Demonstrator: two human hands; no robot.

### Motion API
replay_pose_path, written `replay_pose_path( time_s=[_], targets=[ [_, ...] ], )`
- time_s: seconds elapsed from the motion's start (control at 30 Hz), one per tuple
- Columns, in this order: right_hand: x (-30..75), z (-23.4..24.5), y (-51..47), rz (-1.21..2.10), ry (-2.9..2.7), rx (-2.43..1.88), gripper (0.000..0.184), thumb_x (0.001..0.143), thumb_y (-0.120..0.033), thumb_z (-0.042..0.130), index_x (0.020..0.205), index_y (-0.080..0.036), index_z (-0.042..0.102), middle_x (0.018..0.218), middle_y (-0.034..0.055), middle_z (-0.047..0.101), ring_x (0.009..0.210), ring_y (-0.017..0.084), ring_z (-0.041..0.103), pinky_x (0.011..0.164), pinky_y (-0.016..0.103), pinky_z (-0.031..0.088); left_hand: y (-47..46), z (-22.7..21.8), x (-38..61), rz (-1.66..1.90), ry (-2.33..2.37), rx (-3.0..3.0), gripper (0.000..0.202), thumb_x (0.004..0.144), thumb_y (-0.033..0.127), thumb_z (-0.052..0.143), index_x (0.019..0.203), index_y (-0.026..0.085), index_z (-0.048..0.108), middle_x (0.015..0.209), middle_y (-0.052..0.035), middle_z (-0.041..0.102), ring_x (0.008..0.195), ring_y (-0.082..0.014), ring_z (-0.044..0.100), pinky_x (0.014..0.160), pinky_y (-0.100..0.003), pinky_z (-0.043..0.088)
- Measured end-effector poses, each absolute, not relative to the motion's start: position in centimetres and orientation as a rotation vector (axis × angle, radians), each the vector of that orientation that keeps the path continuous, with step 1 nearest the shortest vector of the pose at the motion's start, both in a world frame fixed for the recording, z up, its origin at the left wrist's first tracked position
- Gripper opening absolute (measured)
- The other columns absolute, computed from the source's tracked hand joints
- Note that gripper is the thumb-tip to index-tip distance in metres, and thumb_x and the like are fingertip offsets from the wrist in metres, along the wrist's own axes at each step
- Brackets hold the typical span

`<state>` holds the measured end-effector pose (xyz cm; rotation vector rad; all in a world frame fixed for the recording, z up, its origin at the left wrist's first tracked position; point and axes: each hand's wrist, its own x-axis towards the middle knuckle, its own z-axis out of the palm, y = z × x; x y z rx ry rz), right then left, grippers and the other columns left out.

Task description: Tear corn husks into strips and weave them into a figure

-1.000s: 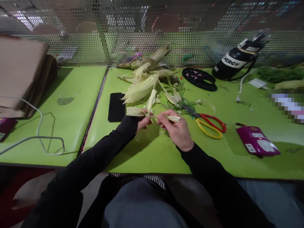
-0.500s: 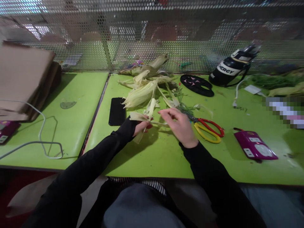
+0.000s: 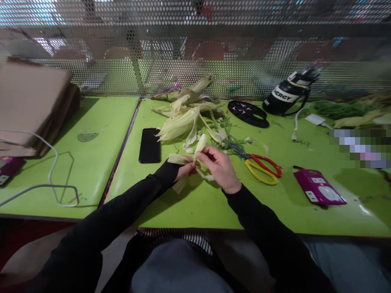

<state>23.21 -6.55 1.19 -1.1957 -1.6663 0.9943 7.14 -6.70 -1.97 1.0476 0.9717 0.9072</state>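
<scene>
Pale strips of corn husk (image 3: 177, 159) stick out in several directions from my left hand (image 3: 185, 170), which is closed around their middle. My right hand (image 3: 220, 167) is pinched on the same strips, its fingertips close against those of the left. One husk strip points up between the hands and another hangs to the right beneath my right hand. Behind them lies a heap of corn husks (image 3: 180, 124). Scissors with one red and one yellow handle (image 3: 262, 167) rest beside my right hand, blades toward some green stringy bits (image 3: 224, 132).
A black phone (image 3: 149, 145) lies left of the husks. To the right are a purple power socket (image 3: 319, 187), a black palette-shaped piece (image 3: 248, 114) and a black bottle (image 3: 284, 95). Brown cardboard (image 3: 30, 101) and a cable (image 3: 55, 162) are at left. A perforated metal screen (image 3: 171, 44) stands behind.
My right hand has moved left to the strips and now pinches them beside my left hand. The left hand keeps its hold. The view has shifted slightly.
</scene>
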Motion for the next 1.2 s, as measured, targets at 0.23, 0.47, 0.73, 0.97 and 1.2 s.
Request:
replay_pose_path(
  time_s=[0.23,0.47,0.73,0.97,1.2],
  targets=[
    [24.3,1.5,-6.1,0.568,-1.813,-1.271,0.023,0.095,-0.040,0.055,0.098,-0.020,0.067,0.101,0.0060,0.069,0.087,0.018,0.062,0.075,0.032,0.049,-5.6,-0.9,6.1,0.815,0.910,0.887,0.029,0.076,0.018,0.065,0.104,0.011,0.069,0.074,-0.0058,0.073,0.065,-0.0124,0.066,0.058,-0.021,0.050],
    [23.9,0.8,-6.6,0.622,-2.019,-1.225,0.038,0.092,-0.055,0.054,0.106,-0.020,0.063,0.100,0.0092,0.071,0.087,0.024,0.066,0.077,0.040,0.051,-5.9,-2.3,6.3,0.951,0.934,1.064,0.028,0.085,0.040,0.065,0.085,0.012,0.070,0.074,-0.0070,0.071,0.068,-0.0153,0.068,0.062,-0.025,0.054],
    [22.5,0.2,-7.5,0.303,-2.203,-1.398,0.031,0.084,-0.036,0.065,0.108,-0.017,0.059,0.093,0.0107,0.070,0.086,0.028,0.062,0.082,0.045,0.045,-6.7,-2.9,7.3,0.999,0.950,1.044,0.038,0.084,0.051,0.064,0.095,0.015,0.071,0.086,-0.0073,0.073,0.081,-0.0194,0.070,0.074,-0.030,0.057],
    [23.9,0.7,-7.0,1.073,-1.954,-1.275,0.039,0.092,-0.056,0.051,0.094,-0.019,0.063,0.070,0.0010,0.065,0.062,0.017,0.062,0.053,0.028,0.047,-7.5,-1.4,6.9,0.875,0.922,1.154,0.046,0.078,0.060,0.067,0.079,0.014,0.070,0.064,-0.0037,0.066,0.054,-0.0116,0.056,0.050,-0.022,0.042],
    [23.1,0.4,-7.6,0.851,-1.873,-1.278,0.040,0.095,-0.055,0.047,0.073,-0.022,0.053,0.063,0.0007,0.061,0.056,0.017,0.059,0.048,0.027,0.043,-8.0,-0.7,7.4,0.824,0.955,1.124,0.042,0.081,0.055,0.067,0.097,0.017,0.074,0.072,-0.0049,0.073,0.062,-0.0149,0.067,0.052,-0.021,0.046]
  ],
)
